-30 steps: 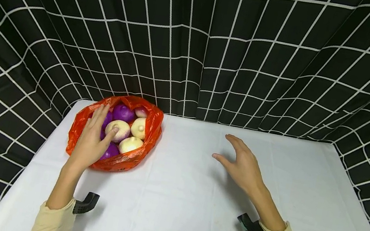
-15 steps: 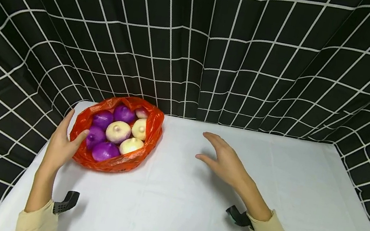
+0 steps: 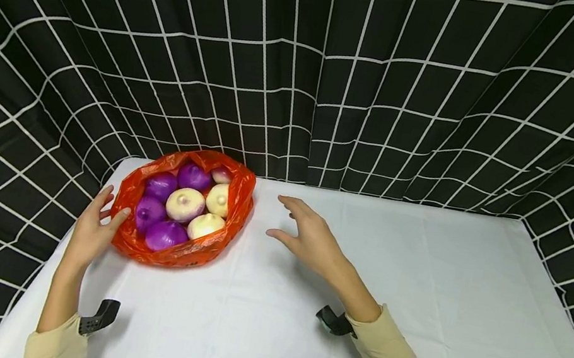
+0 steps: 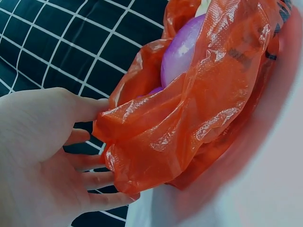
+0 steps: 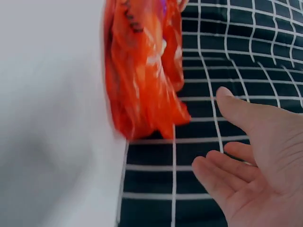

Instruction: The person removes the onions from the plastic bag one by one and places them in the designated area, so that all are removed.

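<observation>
A red-orange plastic bag stands on the table at the left in the head view, its mouth spread wide. Inside lie several onions, some purple, some pale cream with a pointed tip. My left hand is at the bag's left side, fingers spread. In the left wrist view its thumb and fingertips meet the edge of the crinkled plastic. My right hand hovers to the right of the bag, apart from it, thumb and fingers parted with nothing between them.
The table has a white cover. A black curtain with a white grid rises behind it and along both sides. Each wrist carries a small black camera mount.
My left hand has gone from over the onions to the bag's left side, uncovering the purple ones. My right hand has moved left toward the bag.
</observation>
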Tool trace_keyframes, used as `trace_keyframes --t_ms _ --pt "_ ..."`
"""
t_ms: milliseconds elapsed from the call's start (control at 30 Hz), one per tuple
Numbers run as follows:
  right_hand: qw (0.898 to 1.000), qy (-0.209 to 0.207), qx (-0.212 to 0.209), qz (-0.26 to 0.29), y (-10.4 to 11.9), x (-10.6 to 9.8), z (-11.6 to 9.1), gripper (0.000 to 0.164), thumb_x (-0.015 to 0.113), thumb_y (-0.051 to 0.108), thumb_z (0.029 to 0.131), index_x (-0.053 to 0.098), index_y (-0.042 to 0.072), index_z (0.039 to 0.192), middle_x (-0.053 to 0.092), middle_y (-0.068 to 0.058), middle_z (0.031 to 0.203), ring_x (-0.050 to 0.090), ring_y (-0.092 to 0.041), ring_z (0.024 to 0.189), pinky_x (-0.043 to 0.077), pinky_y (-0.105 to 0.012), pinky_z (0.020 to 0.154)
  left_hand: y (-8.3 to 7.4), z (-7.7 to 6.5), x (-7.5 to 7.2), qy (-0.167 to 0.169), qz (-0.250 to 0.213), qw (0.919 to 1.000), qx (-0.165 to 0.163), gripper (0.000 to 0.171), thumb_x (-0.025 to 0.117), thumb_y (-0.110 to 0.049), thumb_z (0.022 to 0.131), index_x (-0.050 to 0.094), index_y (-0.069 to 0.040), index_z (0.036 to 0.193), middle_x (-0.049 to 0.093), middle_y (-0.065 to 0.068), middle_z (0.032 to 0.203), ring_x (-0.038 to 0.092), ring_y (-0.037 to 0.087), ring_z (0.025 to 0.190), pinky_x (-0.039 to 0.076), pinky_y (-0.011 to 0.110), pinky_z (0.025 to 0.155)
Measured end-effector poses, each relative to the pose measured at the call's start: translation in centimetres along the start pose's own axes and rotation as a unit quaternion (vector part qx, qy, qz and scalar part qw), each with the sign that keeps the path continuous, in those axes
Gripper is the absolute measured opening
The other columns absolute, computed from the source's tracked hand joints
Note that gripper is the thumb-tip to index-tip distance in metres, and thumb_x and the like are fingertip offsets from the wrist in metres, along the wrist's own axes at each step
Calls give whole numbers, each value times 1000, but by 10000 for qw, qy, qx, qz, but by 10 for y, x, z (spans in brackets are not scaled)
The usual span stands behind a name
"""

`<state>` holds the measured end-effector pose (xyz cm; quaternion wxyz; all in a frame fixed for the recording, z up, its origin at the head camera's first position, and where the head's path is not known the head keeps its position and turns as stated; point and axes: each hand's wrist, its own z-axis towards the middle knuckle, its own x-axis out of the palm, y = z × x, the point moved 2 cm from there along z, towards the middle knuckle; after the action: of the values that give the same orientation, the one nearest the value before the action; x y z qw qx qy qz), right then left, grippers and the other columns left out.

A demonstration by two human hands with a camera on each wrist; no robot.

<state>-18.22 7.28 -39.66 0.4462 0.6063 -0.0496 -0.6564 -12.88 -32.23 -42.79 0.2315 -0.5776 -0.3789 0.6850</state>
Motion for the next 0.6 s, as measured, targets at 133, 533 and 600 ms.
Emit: trace_keyframes --t_ms 133,533,600 --pt "9991 -37 -50 423 14 22 14 61 77 26 86 54 2 137 58 -10 137 64 -28 110 51 -36 92 1 0 -1 7 46 10000 -6 65 56 -23 100 26 -2 154 35 31 149 46 52 125 50 21 86" --pt "9984 -341 -405 209 48 87 40 49 73 26 89 61 -3 127 64 -14 126 59 -25 120 43 -31 102 4 4 6 91 -159 9998 -76 64 61 -20 97 32 -1 151 42 33 143 49 49 122 39 3 67" --pt "9979 -387 -464 244 49 91 42 46 73 24 90 62 -3 126 65 -14 124 61 -24 118 45 -30 101 4 3 8 82 -148 9998 -124 65 62 -20 97 32 0 151 43 33 142 50 48 122 40 3 67"
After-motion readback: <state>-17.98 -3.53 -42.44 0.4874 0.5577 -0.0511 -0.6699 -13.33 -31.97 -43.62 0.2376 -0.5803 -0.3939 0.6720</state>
